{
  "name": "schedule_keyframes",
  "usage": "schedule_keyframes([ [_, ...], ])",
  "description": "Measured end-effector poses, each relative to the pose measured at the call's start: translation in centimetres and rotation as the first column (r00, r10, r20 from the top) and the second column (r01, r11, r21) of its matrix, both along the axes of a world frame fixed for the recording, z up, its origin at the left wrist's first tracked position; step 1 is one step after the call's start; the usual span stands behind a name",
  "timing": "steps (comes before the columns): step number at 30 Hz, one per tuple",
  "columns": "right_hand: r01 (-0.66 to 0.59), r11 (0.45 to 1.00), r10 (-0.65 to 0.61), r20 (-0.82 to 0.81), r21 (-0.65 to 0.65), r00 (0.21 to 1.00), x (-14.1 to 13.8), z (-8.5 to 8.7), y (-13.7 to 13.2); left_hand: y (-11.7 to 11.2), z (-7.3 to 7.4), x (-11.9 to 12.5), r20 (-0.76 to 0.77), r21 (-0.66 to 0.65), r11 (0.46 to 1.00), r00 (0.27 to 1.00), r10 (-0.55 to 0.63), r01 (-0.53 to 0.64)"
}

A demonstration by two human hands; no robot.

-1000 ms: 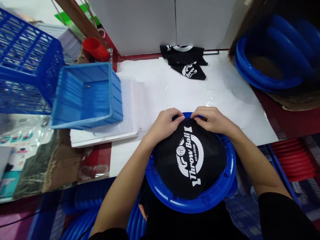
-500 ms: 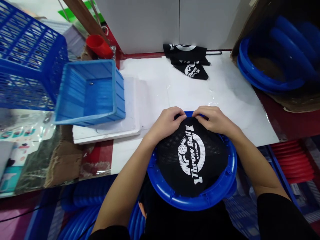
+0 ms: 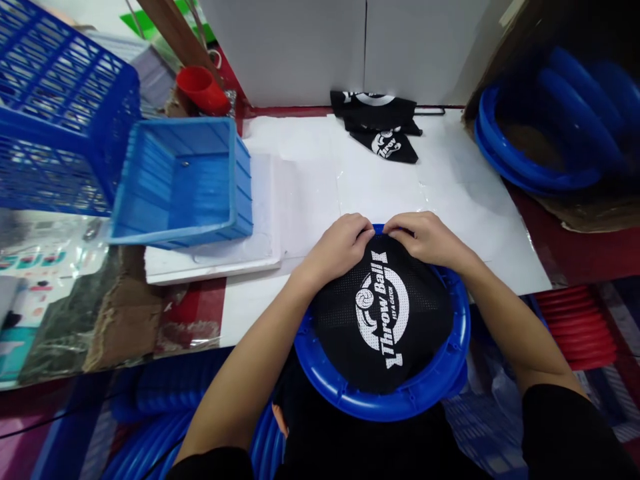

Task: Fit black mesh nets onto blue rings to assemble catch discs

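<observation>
A round blue plastic ring (image 3: pixel 400 400) rests against the near edge of the white table (image 3: pixel 370 187). Stretched over it is a black mesh cloth (image 3: pixel 385 313) printed "Throw Ball" in white. My left hand (image 3: pixel 337 247) and my right hand (image 3: pixel 425 239) meet at the far rim of the ring. Both pinch the top edge of the cloth, fingers curled, thumbs nearly touching. My forearms run down either side of the ring.
More black printed cloths (image 3: pixel 383 127) lie at the back of the table. A light blue tray (image 3: pixel 180 183) and a dark blue crate (image 3: pixel 55 120) stand at left, with a red cup (image 3: pixel 203 87) behind. Blue rings (image 3: pixel 540 133) are stacked at right, red ones (image 3: pixel 580 320) lower right.
Both hands stay pinched on the cloth's far edge and have drawn slightly closer together. The view has shifted a little; the ring and cloth have barely moved.
</observation>
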State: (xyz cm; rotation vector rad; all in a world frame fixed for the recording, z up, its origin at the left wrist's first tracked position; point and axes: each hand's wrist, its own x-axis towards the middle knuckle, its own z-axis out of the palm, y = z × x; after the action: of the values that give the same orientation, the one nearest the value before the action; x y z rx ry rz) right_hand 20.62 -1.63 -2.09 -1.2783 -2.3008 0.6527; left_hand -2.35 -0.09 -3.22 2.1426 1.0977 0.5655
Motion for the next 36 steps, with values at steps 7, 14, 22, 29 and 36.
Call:
schedule_keyframes([
  [7, 0.059, 0.995, -0.071, -0.162, -0.083, 0.984, 0.0, -0.1, -0.1, 0.5, -0.1, 0.0, 0.051, -0.028, 0.999, 0.998, 0.042, -0.040],
  [14, 0.026, 0.999, -0.027, -0.021, -0.032, 0.999, 0.0, 0.1, 0.0, 1.0, -0.2, -0.3, 0.103, -0.088, 0.995, 0.992, 0.066, -0.057],
  [22, 0.021, 0.997, -0.025, -0.061, -0.071, 0.998, 0.1, 0.2, 0.1, 0.9, 0.2, -0.5, 0.113, -0.120, 0.992, 0.992, 0.062, -0.048],
  [29, 0.022, 0.992, -0.015, 0.061, -0.125, 0.998, -0.2, 0.9, 0.3, 1.0, 0.3, -0.6, 0.106, -0.110, 0.993, 0.993, 0.053, -0.042],
  [36, -0.066, 0.996, 0.077, 0.224, -0.058, 0.972, -1.5, 1.9, 0.9, 1.3, 0.0, -0.7, 0.089, -0.097, 0.995, 0.996, 0.001, 0.008],
])
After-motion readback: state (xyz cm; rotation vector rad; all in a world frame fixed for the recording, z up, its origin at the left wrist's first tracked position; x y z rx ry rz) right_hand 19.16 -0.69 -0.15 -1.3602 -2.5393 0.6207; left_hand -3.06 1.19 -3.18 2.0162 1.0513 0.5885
